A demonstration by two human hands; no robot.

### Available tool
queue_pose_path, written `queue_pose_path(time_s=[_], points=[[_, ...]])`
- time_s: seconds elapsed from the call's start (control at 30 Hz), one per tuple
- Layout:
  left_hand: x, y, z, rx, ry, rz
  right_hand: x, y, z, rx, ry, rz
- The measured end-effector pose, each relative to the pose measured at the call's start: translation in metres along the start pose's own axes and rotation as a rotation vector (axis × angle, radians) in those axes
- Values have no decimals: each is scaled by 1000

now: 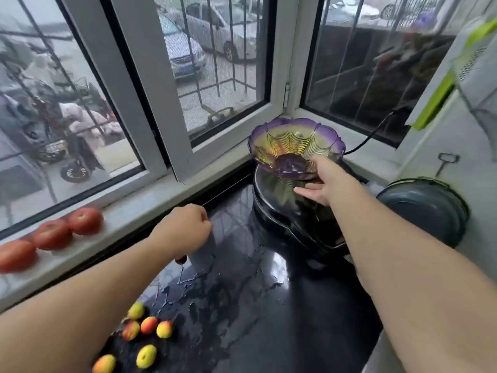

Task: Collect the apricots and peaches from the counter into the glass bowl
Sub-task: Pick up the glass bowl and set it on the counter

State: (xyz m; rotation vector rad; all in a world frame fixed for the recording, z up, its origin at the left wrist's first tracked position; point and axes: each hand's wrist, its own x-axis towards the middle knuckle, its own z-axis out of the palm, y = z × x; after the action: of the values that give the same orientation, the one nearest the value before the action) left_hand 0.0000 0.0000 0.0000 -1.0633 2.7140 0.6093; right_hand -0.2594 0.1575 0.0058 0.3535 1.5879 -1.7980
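Observation:
The purple-rimmed glass bowl (282,142) is at the back, just above the glossy black appliance lid (271,195), and looks tilted toward me. My right hand (326,181) grips the bowl's near side, fingers on its wall and thumb spread below its base. My left hand (185,227) is curled into a fist over the wet black counter (255,305). A dark red bit of a small fruit (180,259) peeks out under its palm. Several yellow-orange apricots and peaches (149,324) lie loose on the counter at the bottom left, beside my left forearm.
Three red tomatoes (52,234) sit on the white window sill at the left. A dark round pot (427,211) stands at the right by the wall, with a black cable (376,130) running behind the bowl. Water is pooled on the counter's middle.

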Motion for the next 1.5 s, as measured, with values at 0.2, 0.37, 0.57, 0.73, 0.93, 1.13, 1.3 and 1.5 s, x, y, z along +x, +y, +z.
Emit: queue_pose_path(time_s=[0.2, 0.37, 0.57, 0.73, 0.93, 1.13, 1.3, 1.5], points=[[6, -26, 0, -16, -1, -39, 28, 1, 15, 61, 16, -13], [-16, -44, 8, -282, -6, -67, -20, 29, 30, 61, -3, -109], [-134, -81, 11, -1682, 39, -356, -160, 172, 51, 49, -152, -21], [-277, -182, 25, -1856, 171, -346, -300, 305, 78, -87, -314, 105], [-451, -332, 54, -1826, 294, -550, -445, 456, 122, -270, -399, 163], [-612, -440, 94, -1809, 512, -735, -562, 572, 144, -476, -567, 235], [-748, -484, 133, -1881, 822, -934, -611, 624, 136, -722, -1022, 392], [-861, -504, 190, -1928, 938, -1167, -595, 654, 117, -934, -841, 294]])
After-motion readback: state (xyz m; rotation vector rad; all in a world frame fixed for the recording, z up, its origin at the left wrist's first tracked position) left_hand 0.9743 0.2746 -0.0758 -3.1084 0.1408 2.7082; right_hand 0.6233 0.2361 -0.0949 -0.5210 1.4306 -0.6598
